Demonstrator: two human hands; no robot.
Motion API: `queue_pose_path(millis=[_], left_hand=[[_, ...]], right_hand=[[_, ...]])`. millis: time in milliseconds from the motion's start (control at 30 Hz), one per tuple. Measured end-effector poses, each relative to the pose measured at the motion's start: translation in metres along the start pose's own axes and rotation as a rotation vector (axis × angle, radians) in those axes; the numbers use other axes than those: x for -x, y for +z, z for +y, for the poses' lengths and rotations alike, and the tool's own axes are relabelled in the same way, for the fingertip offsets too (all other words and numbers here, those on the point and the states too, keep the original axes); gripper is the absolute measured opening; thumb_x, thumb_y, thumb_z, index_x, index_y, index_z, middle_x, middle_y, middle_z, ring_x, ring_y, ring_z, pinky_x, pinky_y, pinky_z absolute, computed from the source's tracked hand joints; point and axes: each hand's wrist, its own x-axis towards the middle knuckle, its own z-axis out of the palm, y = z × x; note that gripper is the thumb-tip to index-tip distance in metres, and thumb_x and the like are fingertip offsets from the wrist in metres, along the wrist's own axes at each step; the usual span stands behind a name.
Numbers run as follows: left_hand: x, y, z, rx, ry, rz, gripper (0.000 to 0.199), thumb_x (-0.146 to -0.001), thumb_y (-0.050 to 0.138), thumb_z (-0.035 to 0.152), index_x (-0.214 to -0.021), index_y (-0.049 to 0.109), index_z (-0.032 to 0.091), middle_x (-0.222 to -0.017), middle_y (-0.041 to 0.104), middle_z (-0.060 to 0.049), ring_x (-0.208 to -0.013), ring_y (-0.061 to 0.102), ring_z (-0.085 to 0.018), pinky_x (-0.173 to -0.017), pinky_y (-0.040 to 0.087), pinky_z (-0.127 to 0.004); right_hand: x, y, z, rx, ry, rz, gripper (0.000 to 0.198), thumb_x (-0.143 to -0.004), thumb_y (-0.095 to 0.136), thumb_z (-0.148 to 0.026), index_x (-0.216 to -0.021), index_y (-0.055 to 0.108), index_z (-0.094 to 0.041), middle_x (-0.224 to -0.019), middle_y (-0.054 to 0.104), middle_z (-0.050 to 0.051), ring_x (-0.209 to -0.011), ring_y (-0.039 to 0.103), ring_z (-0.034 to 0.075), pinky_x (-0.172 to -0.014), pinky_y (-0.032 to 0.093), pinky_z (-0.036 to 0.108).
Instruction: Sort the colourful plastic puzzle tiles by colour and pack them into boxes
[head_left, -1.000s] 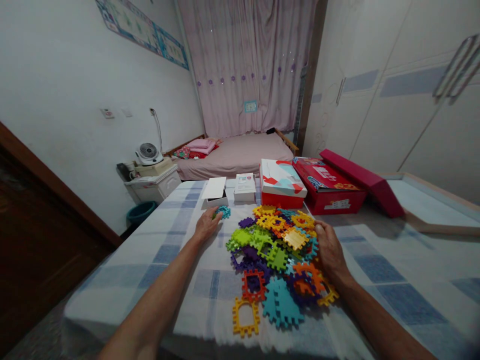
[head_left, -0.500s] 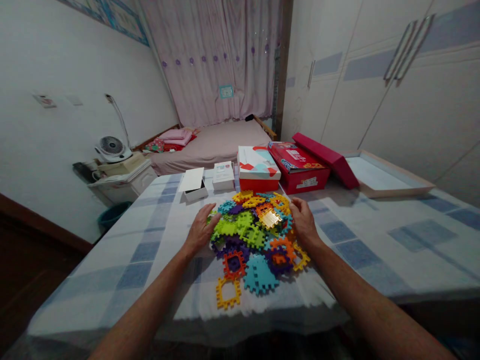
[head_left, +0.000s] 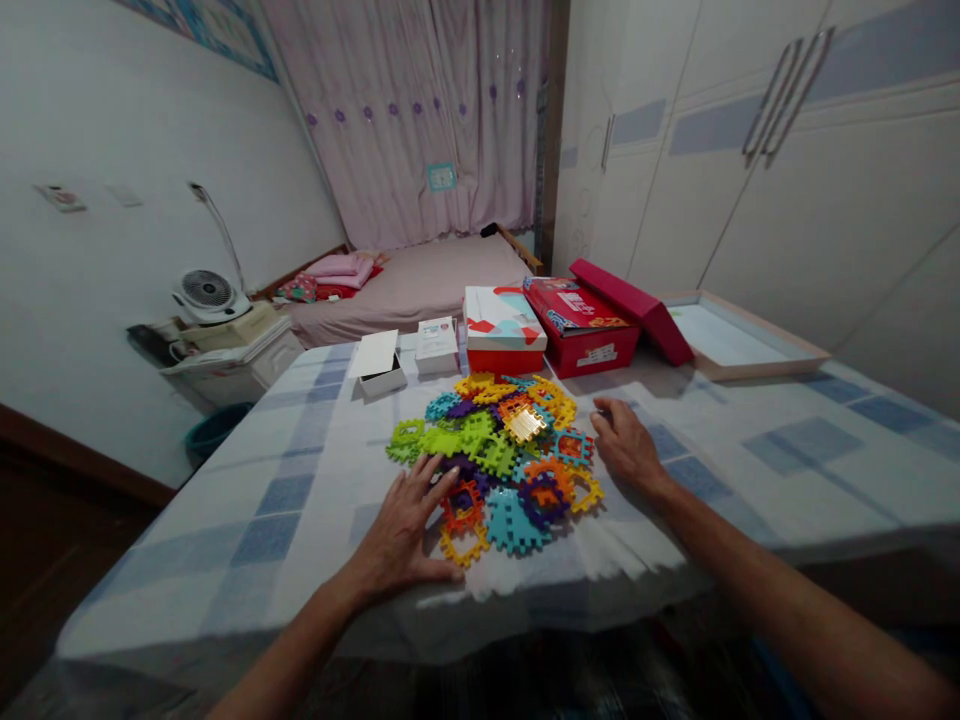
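A pile of toothed plastic building pieces in several colours lies on the table. Light green pieces [head_left: 469,435] sit on its left, and a light blue piece [head_left: 514,520] is at the near side. My left hand [head_left: 401,530] is spread at the near left edge, thumb and fingers around a yellow square frame [head_left: 460,560] and by a red-orange one [head_left: 466,524]. Its fingertips reach the pieces; whether they press on them I cannot tell. Right of the pile, my right hand [head_left: 628,445] rests by the cloth, apart from the pieces, fingers loosely bent and holding nothing.
Behind the pile stand an open white box [head_left: 384,382], a small white box [head_left: 436,345], a patterned shoebox-like carton [head_left: 504,320] and a red box [head_left: 592,345] with its lid leaning on it. A shallow tray-like lid [head_left: 750,340] lies right. The checked tablecloth [head_left: 300,500] hangs over the edge.
My left hand has come from the pile's left side down to its near corner, and the yellow frame is closer to the pile. My right hand has moved away to the right.
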Motion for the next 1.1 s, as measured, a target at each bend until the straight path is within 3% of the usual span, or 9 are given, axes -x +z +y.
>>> queue_pose_path(millis=[200, 500, 633, 733, 800, 867, 967, 1033, 1100], left_hand=[[-0.027, 0.005, 0.017, -0.037, -0.002, 0.075, 0.098, -0.064, 0.056, 0.076, -0.144, 0.035, 0.025, -0.154, 0.024, -0.016, -0.141, 0.02, -0.04, -0.11, 0.017, -0.062], [-0.094, 0.003, 0.052, -0.059, -0.132, 0.373, 0.05, -0.086, 0.047, 0.053, -0.127, 0.055, 0.024, -0.141, 0.047, -0.012, -0.137, 0.032, -0.031, -0.111, 0.015, -0.061], [-0.135, 0.002, 0.061, -0.06, -0.158, 0.454, 0.041, -0.088, 0.047, 0.048, -0.12, 0.058, 0.026, -0.134, 0.055, -0.009, -0.132, 0.04, -0.028, -0.111, 0.018, -0.059], [-0.145, -0.005, 0.068, -0.05, -0.153, 0.535, 0.038, -0.09, 0.045, 0.043, -0.12, 0.058, 0.024, -0.134, 0.055, -0.01, -0.132, 0.04, -0.028, -0.11, 0.02, -0.059], [-0.137, -0.009, 0.076, -0.053, -0.056, 0.6, 0.039, -0.09, 0.045, 0.041, -0.122, 0.057, 0.022, -0.136, 0.053, -0.012, -0.135, 0.036, -0.028, -0.111, 0.019, -0.058], [-0.121, -0.008, 0.089, -0.067, 0.207, 0.587, 0.042, -0.088, 0.048, 0.043, -0.123, 0.056, 0.022, -0.137, 0.052, -0.012, -0.137, 0.033, -0.027, -0.113, 0.016, -0.055], [-0.098, 0.003, 0.11, -0.112, 0.693, 0.354, 0.045, -0.086, 0.049, 0.049, -0.123, 0.055, 0.025, -0.138, 0.051, -0.009, -0.138, 0.031, -0.026, -0.115, 0.01, -0.055], [-0.092, 0.013, 0.118, -0.149, 0.78, 0.217, 0.044, -0.087, 0.046, 0.05, -0.122, 0.056, 0.024, -0.14, 0.049, -0.009, -0.139, 0.03, -0.027, -0.114, 0.013, -0.055], [-0.095, 0.021, 0.12, -0.165, 0.736, 0.17, 0.043, -0.088, 0.045, 0.049, -0.122, 0.056, 0.025, -0.14, 0.049, -0.009, -0.137, 0.033, -0.027, -0.113, 0.018, -0.053]], right_hand=[[0.005, 0.001, -0.004, 0.09, -0.104, -0.064, 0.034, -0.082, 0.038, -0.035, -0.098, 0.063, -0.018, -0.099, 0.064, 0.011, -0.095, 0.056, 0.027, -0.09, 0.041, 0.043], [0.004, -0.002, -0.005, 0.085, -0.085, -0.114, 0.033, -0.086, 0.035, -0.035, -0.097, 0.062, -0.018, -0.1, 0.065, 0.01, -0.096, 0.056, 0.025, -0.089, 0.041, 0.04], [0.005, -0.005, -0.007, 0.077, -0.071, -0.132, 0.032, -0.087, 0.036, -0.034, -0.099, 0.061, -0.017, -0.1, 0.064, 0.01, -0.096, 0.057, 0.024, -0.088, 0.042, 0.038], [0.005, -0.006, -0.008, 0.061, -0.05, -0.132, 0.032, -0.087, 0.036, -0.034, -0.099, 0.061, -0.018, -0.101, 0.065, 0.009, -0.095, 0.057, 0.023, -0.088, 0.043, 0.036], [0.005, -0.006, -0.008, 0.055, -0.038, -0.132, 0.034, -0.088, 0.035, -0.035, -0.1, 0.061, -0.018, -0.102, 0.065, 0.009, -0.096, 0.057, 0.023, -0.089, 0.042, 0.037], [0.004, -0.006, -0.008, 0.052, -0.037, -0.134, 0.035, -0.088, 0.034, -0.035, -0.1, 0.061, -0.018, -0.103, 0.065, 0.01, -0.097, 0.057, 0.023, -0.09, 0.042, 0.038], [0.003, -0.006, -0.008, 0.035, -0.036, -0.142, 0.035, -0.086, 0.034, -0.036, -0.101, 0.061, -0.017, -0.103, 0.064, 0.01, -0.097, 0.057, 0.023, -0.091, 0.042, 0.038], [0.003, -0.006, -0.009, 0.02, -0.025, -0.141, 0.036, -0.086, 0.034, -0.037, -0.1, 0.061, -0.017, -0.103, 0.064, 0.01, -0.097, 0.057, 0.023, -0.091, 0.042, 0.038], [0.003, -0.007, -0.009, -0.005, -0.003, -0.134, 0.036, -0.085, 0.034, -0.039, -0.099, 0.061, -0.018, -0.103, 0.064, 0.01, -0.098, 0.057, 0.023, -0.091, 0.042, 0.038]])
